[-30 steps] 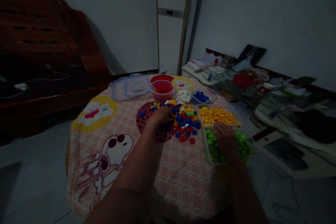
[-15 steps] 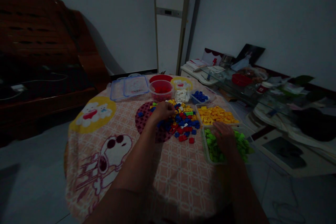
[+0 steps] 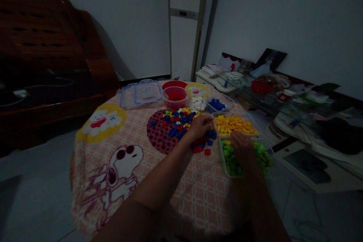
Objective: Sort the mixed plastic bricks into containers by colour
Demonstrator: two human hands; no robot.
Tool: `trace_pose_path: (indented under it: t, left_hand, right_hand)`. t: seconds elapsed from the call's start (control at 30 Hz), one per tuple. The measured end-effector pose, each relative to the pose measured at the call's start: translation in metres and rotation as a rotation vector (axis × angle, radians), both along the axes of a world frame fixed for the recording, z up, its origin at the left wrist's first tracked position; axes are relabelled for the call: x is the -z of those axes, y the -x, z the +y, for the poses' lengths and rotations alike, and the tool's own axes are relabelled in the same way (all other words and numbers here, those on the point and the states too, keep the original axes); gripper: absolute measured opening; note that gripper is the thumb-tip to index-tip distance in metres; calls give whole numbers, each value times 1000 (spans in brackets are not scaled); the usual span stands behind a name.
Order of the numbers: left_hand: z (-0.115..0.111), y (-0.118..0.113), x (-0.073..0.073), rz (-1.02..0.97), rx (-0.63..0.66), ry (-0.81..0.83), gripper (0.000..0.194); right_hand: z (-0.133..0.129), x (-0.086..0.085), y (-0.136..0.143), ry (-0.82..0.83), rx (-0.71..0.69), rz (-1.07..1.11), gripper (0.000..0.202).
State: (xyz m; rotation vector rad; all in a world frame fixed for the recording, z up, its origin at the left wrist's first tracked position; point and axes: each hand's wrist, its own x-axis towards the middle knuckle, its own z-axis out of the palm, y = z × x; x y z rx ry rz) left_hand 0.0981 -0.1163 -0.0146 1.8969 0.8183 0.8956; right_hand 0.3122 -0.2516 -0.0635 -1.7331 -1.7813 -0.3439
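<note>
Over the right side of a mixed pile of small building bricks (image 3: 180,121), my left hand (image 3: 202,125) is closed in a pinch near the yellow bin. What its fingertips hold, if anything, is too small to make out. My right hand (image 3: 242,145) rests over a clear bin of green bricks (image 3: 259,153), its loosely bent fingers at the edge beside the yellow bricks (image 3: 234,124). A small yellow-orange piece (image 3: 228,142) shows among the green, close to those fingers. Red, blue, yellow and white bricks make up the pile.
Behind the pile stand a tub of red bricks (image 3: 175,97), a heap of white bricks (image 3: 197,103) and a bin of blue bricks (image 3: 216,104). Clear lids (image 3: 147,93) lie at the back left. A cluttered glass table (image 3: 241,86) stands to the right.
My left hand has moved right across the pile, toward the yellow bin. A yellow-orange piece now shows in the green bin near my right hand, which has barely moved.
</note>
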Motion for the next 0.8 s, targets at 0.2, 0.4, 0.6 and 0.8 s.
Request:
trace_pose_path:
  t: [0.2,0.4,0.6,0.8]
  left_hand:
    - [24,53,-25,466,-256,-221,27]
    - [29,75,-23,757,-218,-169,25]
    - [31,71,-13,846,-198,-205,30]
    - [33,73,-14,831,-195,-193,24]
  right_hand:
    - [-1,0,1,8,7,5,36]
    - [-1,-2,3,7,10,-6,37]
    - [-1,-1,3,13,10,-8,37]
    - [-1,-6,4,-49,8,23,38]
